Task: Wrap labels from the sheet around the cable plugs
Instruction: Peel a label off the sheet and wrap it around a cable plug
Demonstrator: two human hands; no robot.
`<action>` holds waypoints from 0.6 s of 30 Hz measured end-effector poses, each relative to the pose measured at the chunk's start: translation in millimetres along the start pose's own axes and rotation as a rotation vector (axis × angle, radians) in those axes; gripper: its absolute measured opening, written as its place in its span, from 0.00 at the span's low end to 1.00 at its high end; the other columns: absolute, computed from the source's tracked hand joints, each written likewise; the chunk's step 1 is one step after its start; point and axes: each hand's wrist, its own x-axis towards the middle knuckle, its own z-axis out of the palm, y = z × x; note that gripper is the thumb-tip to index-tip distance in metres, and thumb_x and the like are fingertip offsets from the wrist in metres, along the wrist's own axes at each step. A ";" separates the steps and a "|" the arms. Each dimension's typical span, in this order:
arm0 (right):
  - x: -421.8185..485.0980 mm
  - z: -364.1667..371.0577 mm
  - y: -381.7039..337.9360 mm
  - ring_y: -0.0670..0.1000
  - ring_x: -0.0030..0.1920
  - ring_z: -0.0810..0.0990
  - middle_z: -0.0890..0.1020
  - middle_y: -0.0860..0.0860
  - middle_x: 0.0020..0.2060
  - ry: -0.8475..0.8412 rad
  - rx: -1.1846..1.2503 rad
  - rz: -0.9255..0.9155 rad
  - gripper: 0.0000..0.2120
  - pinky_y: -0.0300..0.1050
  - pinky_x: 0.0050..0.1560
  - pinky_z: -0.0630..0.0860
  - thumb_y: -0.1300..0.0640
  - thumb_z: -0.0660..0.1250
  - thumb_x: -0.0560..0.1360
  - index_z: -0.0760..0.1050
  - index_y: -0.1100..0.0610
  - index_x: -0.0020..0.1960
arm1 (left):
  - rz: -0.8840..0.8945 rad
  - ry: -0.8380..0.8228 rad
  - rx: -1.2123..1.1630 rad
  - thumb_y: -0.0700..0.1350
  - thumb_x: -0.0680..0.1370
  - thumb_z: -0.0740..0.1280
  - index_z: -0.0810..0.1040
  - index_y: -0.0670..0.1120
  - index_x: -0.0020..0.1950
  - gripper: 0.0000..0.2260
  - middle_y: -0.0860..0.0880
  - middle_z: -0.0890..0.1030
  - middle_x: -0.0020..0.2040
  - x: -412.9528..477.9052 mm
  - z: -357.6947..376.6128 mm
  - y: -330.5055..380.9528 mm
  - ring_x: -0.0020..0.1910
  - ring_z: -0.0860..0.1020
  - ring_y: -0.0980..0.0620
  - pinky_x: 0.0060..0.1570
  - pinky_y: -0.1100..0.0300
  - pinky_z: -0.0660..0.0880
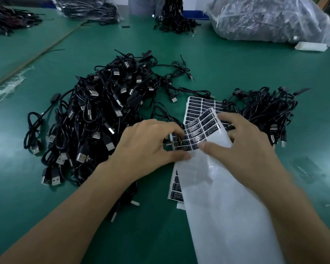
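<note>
L hand [147, 143] pinching plug [169, 144], frame ctr | R hand [244, 143] gripping label sheet [208, 121], bent | tip: peel lbl slow frm corner, align square b4 wrapping

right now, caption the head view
Left hand holds a plug at the label sheet gripped by the right hand, between cable piles.

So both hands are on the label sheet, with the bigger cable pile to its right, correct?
No. In the head view the bigger cable pile lies to the left of the label sheet. The left hand and right hand are on it.
</note>
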 end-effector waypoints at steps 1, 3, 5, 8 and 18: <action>1.7 1.4 0.4 0.56 0.50 0.82 0.85 0.45 0.47 -0.006 0.082 0.001 0.23 0.56 0.48 0.80 0.49 0.74 0.73 0.69 0.36 0.62 | -0.002 0.009 -0.030 0.70 0.68 0.71 0.81 0.63 0.54 0.20 0.70 0.72 0.35 -0.3 -0.1 -0.6 0.39 0.70 0.69 0.35 0.63 0.63; 5.1 2.1 2.6 0.58 0.40 0.83 0.86 0.51 0.40 -0.013 0.201 0.029 0.19 0.60 0.43 0.82 0.57 0.70 0.75 0.71 0.38 0.60 | 0.003 0.041 -0.058 0.66 0.68 0.74 0.82 0.61 0.52 0.16 0.79 0.70 0.41 -1.5 -0.6 -0.2 0.37 0.70 0.71 0.34 0.63 0.61; 7.5 0.3 4.6 0.58 0.35 0.80 0.85 0.54 0.38 0.020 0.290 0.058 0.18 0.54 0.39 0.78 0.60 0.70 0.75 0.75 0.42 0.60 | 0.017 0.091 -0.064 0.59 0.70 0.77 0.82 0.58 0.50 0.12 0.81 0.69 0.41 -3.0 -1.2 0.9 0.35 0.70 0.70 0.34 0.63 0.62; 9.0 -0.1 5.0 0.61 0.35 0.82 0.85 0.53 0.36 0.060 0.427 0.091 0.17 0.56 0.40 0.80 0.62 0.73 0.72 0.78 0.43 0.55 | 0.028 0.156 -0.102 0.53 0.72 0.78 0.82 0.58 0.46 0.07 0.78 0.71 0.38 -5.3 0.2 4.5 0.35 0.71 0.68 0.34 0.62 0.66; 11.4 13.4 4.4 0.49 0.27 0.74 0.79 0.49 0.27 -0.031 0.524 0.111 0.21 0.41 0.26 0.71 0.65 0.67 0.76 0.72 0.45 0.63 | 0.005 0.052 -0.156 0.64 0.73 0.65 0.84 0.60 0.52 0.14 0.72 0.77 0.37 -2.2 7.9 14.1 0.38 0.74 0.70 0.35 0.63 0.67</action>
